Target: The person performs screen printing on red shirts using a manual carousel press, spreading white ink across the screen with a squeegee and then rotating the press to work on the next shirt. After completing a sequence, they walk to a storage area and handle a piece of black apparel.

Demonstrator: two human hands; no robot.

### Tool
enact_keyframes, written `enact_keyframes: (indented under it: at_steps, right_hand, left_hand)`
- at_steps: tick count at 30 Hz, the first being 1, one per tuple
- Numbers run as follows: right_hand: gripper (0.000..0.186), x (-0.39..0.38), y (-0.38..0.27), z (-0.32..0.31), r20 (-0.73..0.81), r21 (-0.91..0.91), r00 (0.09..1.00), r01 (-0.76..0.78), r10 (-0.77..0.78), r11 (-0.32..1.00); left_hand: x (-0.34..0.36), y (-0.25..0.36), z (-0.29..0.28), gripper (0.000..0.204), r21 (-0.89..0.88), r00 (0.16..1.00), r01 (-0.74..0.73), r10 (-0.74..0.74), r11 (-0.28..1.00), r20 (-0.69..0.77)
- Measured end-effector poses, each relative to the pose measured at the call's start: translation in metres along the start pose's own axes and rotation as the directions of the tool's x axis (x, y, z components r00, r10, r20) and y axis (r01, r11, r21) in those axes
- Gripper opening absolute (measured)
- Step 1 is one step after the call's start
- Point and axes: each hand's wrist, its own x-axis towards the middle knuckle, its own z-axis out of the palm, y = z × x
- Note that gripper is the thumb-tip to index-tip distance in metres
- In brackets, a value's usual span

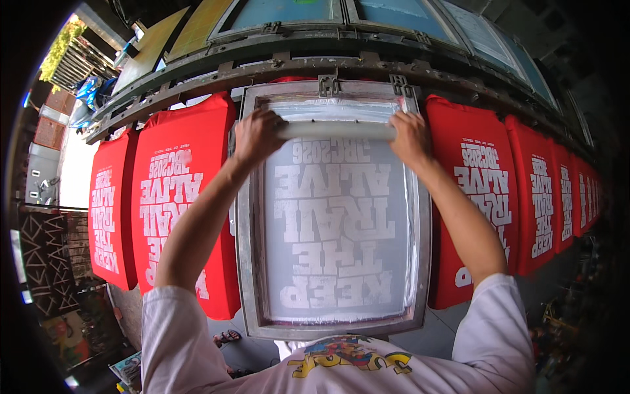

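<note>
Both my arms stretch forward over a framed printing screen [331, 210], whose pale mesh carries block lettering. Across the far end of the screen lies a long, light squeegee [338, 130]. My left hand [259, 134] is wrapped round its left end, and my right hand [411, 136] grips its right end. White ink [335, 110] streaks the mesh just beyond the squeegee and runs along the inner edges. Two metal hinge clamps [328, 85] join the far side of the frame to a rail. What lies under the screen is mostly hidden.
Red printed shirts [187, 197] hang on boards to the left, and more red shirts [474, 197] line up on the right. A long metal rail [282, 65] runs behind them. Beyond it stand several other screens [282, 13]. A sandalled foot [226, 337] shows below on the floor.
</note>
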Motion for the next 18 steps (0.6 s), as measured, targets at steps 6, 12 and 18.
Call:
enact_keyframes:
  at_steps: [6, 12, 18]
  right_hand:
    - [0.081, 0.094, 0.036, -0.041, 0.414, -0.068, 0.900, -0.121, 0.138, 0.990]
    - [0.035, -0.079, -0.076, -0.128, 0.331, 0.133, 0.943, -0.037, -0.010, 0.990]
    - [0.042, -0.305, -0.187, -0.153, 0.159, 0.191, 0.986, 0.009, -0.040, 0.982]
  left_hand:
    - [0.096, -0.038, -0.043, 0.065, -0.047, 0.957, -0.017, 0.029, 0.999, 0.290]
    - [-0.085, 0.064, -0.115, 0.038, -0.044, 0.963, 0.058, -0.045, 0.997, 0.265]
    - [-0.338, 0.173, -0.135, 0.048, -0.268, 0.997, 0.047, -0.029, 0.962, 0.069]
